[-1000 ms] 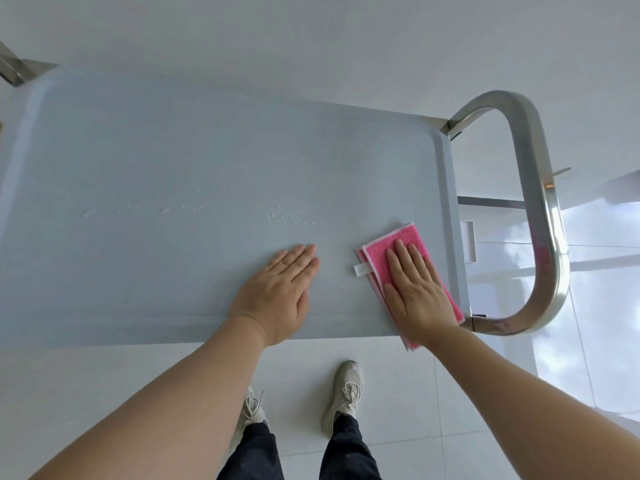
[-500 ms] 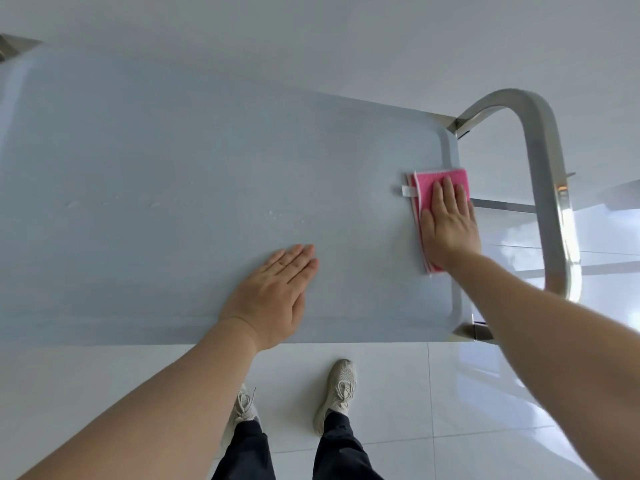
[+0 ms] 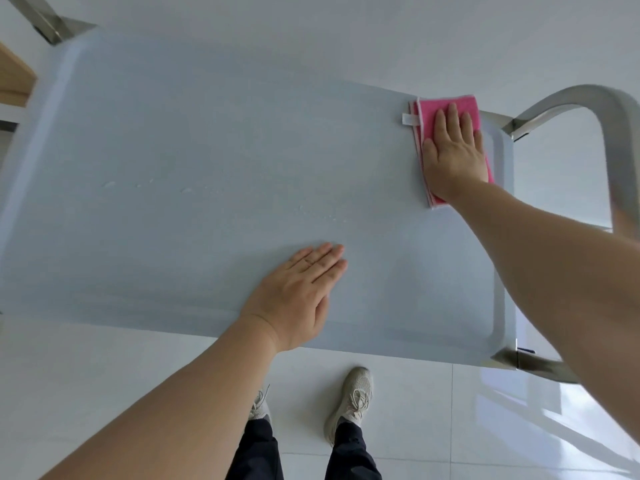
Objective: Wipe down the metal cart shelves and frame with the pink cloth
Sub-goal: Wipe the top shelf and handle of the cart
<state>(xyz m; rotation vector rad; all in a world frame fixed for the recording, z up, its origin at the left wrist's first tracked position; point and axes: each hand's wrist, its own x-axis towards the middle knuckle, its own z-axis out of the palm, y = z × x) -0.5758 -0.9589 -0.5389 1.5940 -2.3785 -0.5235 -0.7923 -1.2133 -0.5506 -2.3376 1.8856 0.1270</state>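
The cart's pale grey top shelf point(image 3: 207, 140) fills the middle of the view, with a raised rim. A folded pink cloth point(image 3: 446, 110) with a white tag lies at the shelf's far right corner. My right hand point(image 3: 452, 154) presses flat on the cloth, fingers together and pointing away from me. My left hand point(image 3: 298, 292) rests flat on the shelf near its front edge, holding nothing. Small water drops point(image 3: 187, 190) dot the shelf's middle. The curved steel handle point(image 3: 616, 140) rises at the right end.
White tiled floor point(image 3: 104, 375) lies below, with my two feet in light shoes point(image 3: 349, 400) by the cart's front edge. A steel frame post point(image 3: 52, 26) shows at the top left, next to a wooden edge point(image 3: 14, 74).
My right hand has slid the pink cloth along the right side of the shelf, from the front corner to the far corner. My left hand stays flat in place.
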